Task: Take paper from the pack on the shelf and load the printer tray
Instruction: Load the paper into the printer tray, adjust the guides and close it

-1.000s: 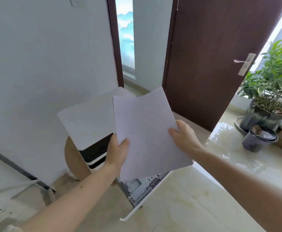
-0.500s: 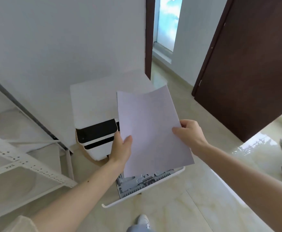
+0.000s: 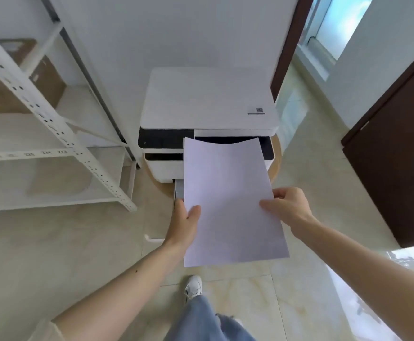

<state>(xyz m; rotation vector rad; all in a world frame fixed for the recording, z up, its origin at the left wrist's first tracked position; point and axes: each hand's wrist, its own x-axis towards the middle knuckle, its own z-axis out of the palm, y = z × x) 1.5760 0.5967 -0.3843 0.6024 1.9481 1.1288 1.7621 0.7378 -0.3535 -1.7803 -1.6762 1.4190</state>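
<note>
This looks like a room in a home or small office, though the view is too narrow to settle which. A white printer [image 3: 208, 124] sits low against a white wall, a white slotted metal shelf [image 3: 53, 134] stands left, dark wooden doors [image 3: 393, 148] right, over glossy beige floor tiles [image 3: 60, 249].

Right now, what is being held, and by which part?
White paper, held by its two long side edges: left hand on the left edge, right hand on the right.
</note>
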